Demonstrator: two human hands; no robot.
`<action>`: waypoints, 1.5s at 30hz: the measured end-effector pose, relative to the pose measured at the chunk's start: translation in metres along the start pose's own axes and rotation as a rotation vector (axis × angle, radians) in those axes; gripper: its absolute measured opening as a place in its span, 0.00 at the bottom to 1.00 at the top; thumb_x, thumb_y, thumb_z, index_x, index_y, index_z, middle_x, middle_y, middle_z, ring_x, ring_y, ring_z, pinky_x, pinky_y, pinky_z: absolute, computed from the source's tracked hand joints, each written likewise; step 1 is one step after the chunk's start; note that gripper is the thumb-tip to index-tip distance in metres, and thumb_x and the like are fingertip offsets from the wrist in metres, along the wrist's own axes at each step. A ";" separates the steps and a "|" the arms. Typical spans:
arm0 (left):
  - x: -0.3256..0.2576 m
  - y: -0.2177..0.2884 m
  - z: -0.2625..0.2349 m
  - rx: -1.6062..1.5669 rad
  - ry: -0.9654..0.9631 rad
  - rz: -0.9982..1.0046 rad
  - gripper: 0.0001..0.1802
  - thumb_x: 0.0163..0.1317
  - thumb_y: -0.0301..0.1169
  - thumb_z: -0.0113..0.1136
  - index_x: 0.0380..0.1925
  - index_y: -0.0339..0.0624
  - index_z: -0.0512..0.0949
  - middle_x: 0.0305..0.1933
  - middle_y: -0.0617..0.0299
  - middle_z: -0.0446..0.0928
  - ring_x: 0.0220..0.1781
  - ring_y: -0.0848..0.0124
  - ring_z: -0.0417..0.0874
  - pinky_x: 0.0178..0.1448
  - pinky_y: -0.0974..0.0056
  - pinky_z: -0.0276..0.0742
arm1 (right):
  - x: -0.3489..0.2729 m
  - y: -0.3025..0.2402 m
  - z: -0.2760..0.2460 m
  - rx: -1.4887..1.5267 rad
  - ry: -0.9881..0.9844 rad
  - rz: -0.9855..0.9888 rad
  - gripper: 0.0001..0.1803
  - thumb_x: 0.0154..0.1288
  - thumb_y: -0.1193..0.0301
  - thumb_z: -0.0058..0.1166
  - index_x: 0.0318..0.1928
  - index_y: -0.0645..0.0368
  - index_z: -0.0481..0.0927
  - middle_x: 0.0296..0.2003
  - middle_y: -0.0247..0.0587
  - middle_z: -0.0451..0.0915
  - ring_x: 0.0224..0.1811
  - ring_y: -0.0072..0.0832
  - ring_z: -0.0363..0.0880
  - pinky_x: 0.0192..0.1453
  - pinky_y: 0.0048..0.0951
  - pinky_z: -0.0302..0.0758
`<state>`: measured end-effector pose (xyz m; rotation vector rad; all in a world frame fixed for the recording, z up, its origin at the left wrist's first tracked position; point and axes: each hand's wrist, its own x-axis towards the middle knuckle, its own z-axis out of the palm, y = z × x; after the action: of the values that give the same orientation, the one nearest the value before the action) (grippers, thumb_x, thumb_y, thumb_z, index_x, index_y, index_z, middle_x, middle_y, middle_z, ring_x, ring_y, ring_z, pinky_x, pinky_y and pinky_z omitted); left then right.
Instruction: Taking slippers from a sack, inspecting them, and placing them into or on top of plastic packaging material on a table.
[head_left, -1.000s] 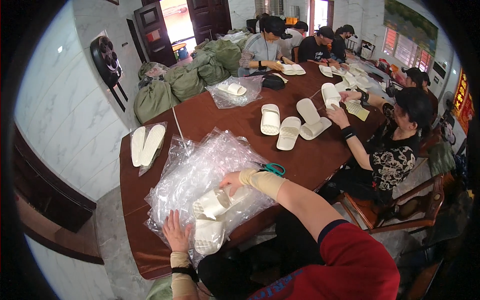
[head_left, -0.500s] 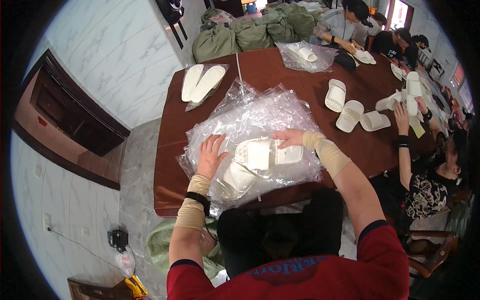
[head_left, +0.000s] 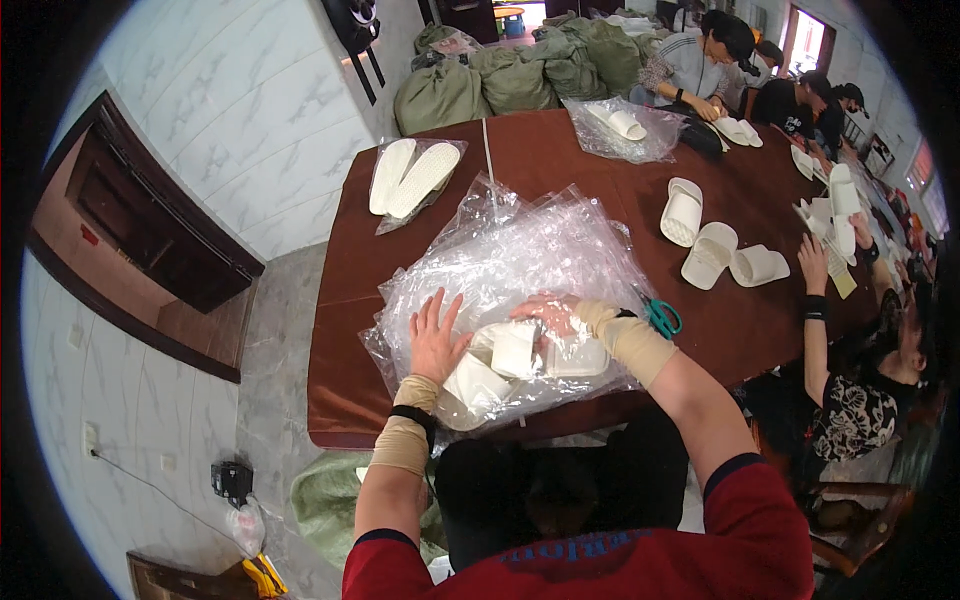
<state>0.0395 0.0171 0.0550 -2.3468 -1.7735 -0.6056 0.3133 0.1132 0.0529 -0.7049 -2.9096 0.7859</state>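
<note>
My left hand [head_left: 432, 338] lies on a stack of clear plastic bags [head_left: 540, 240], fingers spread and holding nothing. Just in front of its wrist is one white slide slipper [head_left: 476, 384], tilted on the plastic. A second white slipper [head_left: 576, 356] lies crosswise next to it, its broad strap towards the middle. My right hand [head_left: 548, 312] is bent over this second slipper beside the strap, with fingers along the far edge and the thumb on the near part. Plastic film glares around both slippers, and I cannot tell whether they lie inside a bag.
Teal-handled scissors [head_left: 663, 318] lie past my right wrist. A bagged slipper pair [head_left: 415, 180] is at the far left. Several loose white slippers [head_left: 708, 255] lie to the right. A co-worker's hand [head_left: 815, 263] is at the right edge; green sacks [head_left: 445, 97] stand behind the table.
Both slippers have shifted nearer to me. My right hand has moved left and closed over one of them, and the scissors beside its wrist have come into sight.
</note>
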 end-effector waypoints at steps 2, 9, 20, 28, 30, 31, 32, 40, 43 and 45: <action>0.000 -0.001 0.000 -0.033 -0.002 -0.016 0.40 0.53 0.45 0.62 0.67 0.61 0.58 0.73 0.59 0.51 0.70 0.53 0.56 0.70 0.43 0.51 | -0.001 -0.007 -0.002 -0.155 0.082 -0.065 0.34 0.46 0.66 0.64 0.57 0.47 0.68 0.49 0.43 0.74 0.55 0.43 0.70 0.58 0.40 0.68; -0.006 -0.004 0.000 -0.038 -0.040 -0.073 0.41 0.55 0.51 0.60 0.68 0.60 0.57 0.74 0.54 0.47 0.72 0.51 0.52 0.70 0.42 0.50 | -0.014 -0.054 -0.021 -0.165 0.138 0.165 0.26 0.42 0.60 0.68 0.44 0.52 0.78 0.47 0.41 0.76 0.52 0.44 0.71 0.54 0.37 0.68; -0.013 -0.005 0.018 0.009 -0.023 -0.122 0.42 0.55 0.60 0.55 0.67 0.58 0.59 0.74 0.50 0.47 0.74 0.49 0.49 0.71 0.39 0.47 | -0.057 -0.079 -0.017 -0.298 0.383 -0.020 0.24 0.51 0.71 0.59 0.52 0.55 0.74 0.49 0.44 0.75 0.52 0.46 0.70 0.58 0.42 0.67; -0.008 -0.002 0.018 0.017 -0.016 -0.079 0.40 0.56 0.58 0.54 0.67 0.58 0.59 0.73 0.49 0.48 0.74 0.49 0.49 0.71 0.38 0.46 | -0.028 -0.038 0.006 -0.046 0.065 -0.063 0.22 0.53 0.67 0.57 0.51 0.51 0.75 0.50 0.43 0.73 0.54 0.46 0.69 0.63 0.40 0.64; -0.011 -0.002 0.018 0.019 -0.004 -0.094 0.40 0.56 0.58 0.54 0.67 0.58 0.59 0.73 0.49 0.48 0.74 0.49 0.49 0.71 0.38 0.46 | -0.023 -0.042 0.009 -0.126 0.104 -0.187 0.22 0.54 0.66 0.57 0.51 0.50 0.75 0.50 0.43 0.72 0.55 0.44 0.68 0.63 0.38 0.63; -0.012 -0.002 0.018 0.023 0.001 -0.095 0.40 0.56 0.58 0.54 0.66 0.58 0.59 0.73 0.49 0.48 0.74 0.49 0.49 0.71 0.38 0.46 | -0.023 -0.047 0.014 -0.138 0.098 -0.190 0.22 0.54 0.66 0.57 0.51 0.50 0.75 0.50 0.43 0.72 0.55 0.44 0.68 0.63 0.38 0.63; -0.010 -0.001 0.017 0.017 0.021 -0.095 0.40 0.56 0.58 0.54 0.66 0.58 0.59 0.73 0.49 0.48 0.74 0.49 0.49 0.71 0.38 0.46 | -0.025 -0.048 0.018 -0.197 0.135 -0.196 0.20 0.54 0.66 0.57 0.50 0.50 0.76 0.49 0.43 0.72 0.55 0.43 0.68 0.63 0.38 0.63; -0.015 0.001 0.017 0.005 -0.005 -0.097 0.39 0.56 0.59 0.54 0.66 0.59 0.61 0.73 0.50 0.48 0.74 0.50 0.49 0.71 0.38 0.46 | -0.031 -0.033 0.030 0.146 -0.123 0.020 0.27 0.59 0.67 0.54 0.60 0.50 0.68 0.56 0.47 0.71 0.59 0.46 0.69 0.64 0.39 0.66; -0.027 -0.008 0.016 0.009 0.001 -0.129 0.39 0.56 0.58 0.54 0.66 0.60 0.61 0.73 0.50 0.48 0.74 0.50 0.49 0.71 0.38 0.45 | -0.031 -0.076 0.005 0.143 -0.235 0.130 0.27 0.62 0.62 0.51 0.62 0.50 0.66 0.58 0.48 0.70 0.61 0.47 0.68 0.65 0.39 0.65; -0.021 -0.003 0.018 -0.009 0.003 -0.108 0.39 0.56 0.58 0.53 0.66 0.60 0.61 0.73 0.51 0.48 0.74 0.50 0.49 0.71 0.38 0.45 | -0.043 -0.075 0.001 0.077 -0.199 0.220 0.27 0.64 0.60 0.49 0.63 0.51 0.65 0.58 0.48 0.70 0.62 0.47 0.67 0.65 0.38 0.65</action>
<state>0.0359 0.0057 0.0302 -2.2659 -1.9106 -0.6328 0.3204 0.0364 0.0919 -1.0072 -2.9884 1.0403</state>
